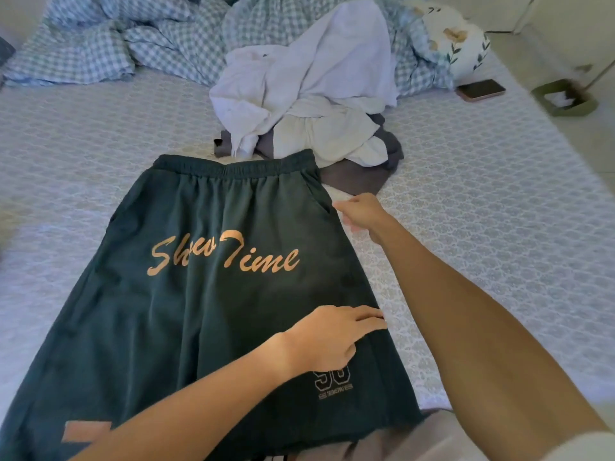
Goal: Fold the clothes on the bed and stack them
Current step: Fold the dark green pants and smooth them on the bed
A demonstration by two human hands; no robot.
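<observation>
Shorts [206, 294] — dark green, spread flat on the bed [499, 227]. Left hand [332, 337] presses their right side with straight fingers; right hand [361, 212] pinches the edge near the waistband — beyond, a heap of unfolded clothes [309, 94].

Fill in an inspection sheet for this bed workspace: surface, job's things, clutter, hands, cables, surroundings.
Surface: patterned mattress.
Job's things: dark green shorts spread flat; unfolded clothes pile behind them.
Clutter: phone; checked duvet; floral pillow.
Hands: left hand rests flat on the shorts; right hand at their right edge, grip unclear.
Cables: nothing seen.
Surroundings: green bin on the floor.
</observation>
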